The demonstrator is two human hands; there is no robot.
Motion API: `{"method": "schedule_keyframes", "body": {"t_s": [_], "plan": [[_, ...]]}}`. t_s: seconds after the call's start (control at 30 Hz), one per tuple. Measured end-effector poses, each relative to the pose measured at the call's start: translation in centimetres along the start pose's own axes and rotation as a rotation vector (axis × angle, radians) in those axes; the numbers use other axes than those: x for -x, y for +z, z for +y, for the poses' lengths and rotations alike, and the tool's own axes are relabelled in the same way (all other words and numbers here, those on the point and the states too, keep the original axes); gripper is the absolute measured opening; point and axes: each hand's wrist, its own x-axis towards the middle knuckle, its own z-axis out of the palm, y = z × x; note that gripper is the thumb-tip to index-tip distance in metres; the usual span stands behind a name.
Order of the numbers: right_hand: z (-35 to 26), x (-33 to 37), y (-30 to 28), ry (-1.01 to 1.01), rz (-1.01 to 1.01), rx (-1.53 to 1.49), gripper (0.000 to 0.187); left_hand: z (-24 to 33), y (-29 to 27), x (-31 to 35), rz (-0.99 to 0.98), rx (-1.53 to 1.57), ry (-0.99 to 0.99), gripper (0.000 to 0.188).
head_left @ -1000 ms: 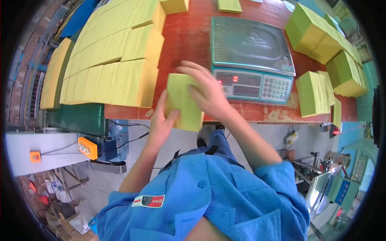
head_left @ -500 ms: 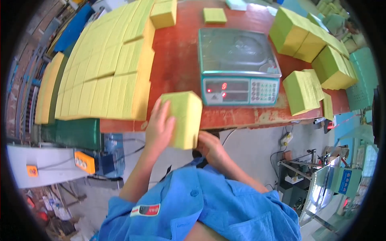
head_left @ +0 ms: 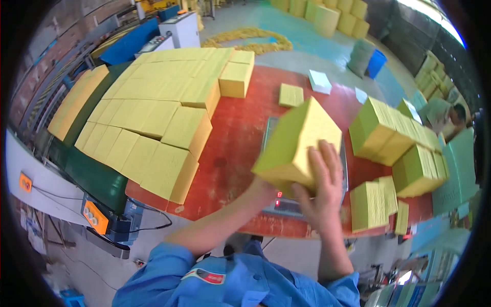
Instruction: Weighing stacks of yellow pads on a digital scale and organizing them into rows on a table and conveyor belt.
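Observation:
Both my hands hold a block of yellow paper (head_left: 299, 140), tilted and raised over the digital weighing scale (head_left: 292, 206). My right hand (head_left: 325, 187) presses on the block's right side, fingers spread along it and thumb at its lower edge. Beneath the block's lower left corner is my left hand (head_left: 264, 188), its fingers hidden by the block. The block covers most of the scale's plate; part of the front panel with red digits shows below. Whether the block touches the plate I cannot tell.
Many yellow blocks (head_left: 153, 107) stand in rows on the left of the red table (head_left: 230, 153). More stacks (head_left: 376, 133) stand to the right, near a person (head_left: 442, 115). A flat yellow pile (head_left: 291, 95) lies behind the scale. A green conveyor belt (head_left: 94, 171) borders the table's left.
The yellow paper block has moved from the table's front edge up and right over the scale, turning and tilting. My right hand has come onto its right side. The view has shifted.

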Motion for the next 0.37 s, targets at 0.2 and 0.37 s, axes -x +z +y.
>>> {"method": "schedule_keyframes", "body": {"t_s": [0.2,0.37], "plan": [[10.4,-3.0,-0.6,0.139,-0.229,0.043,0.063,-5.6,4.8,-4.7,0.266,0.443,-0.358,0.040],[11.8,-0.6,0.1,0.114,-0.355,0.143,0.065,0.9,0.8,0.1,-0.065,0.251,-0.799,0.056]]}}
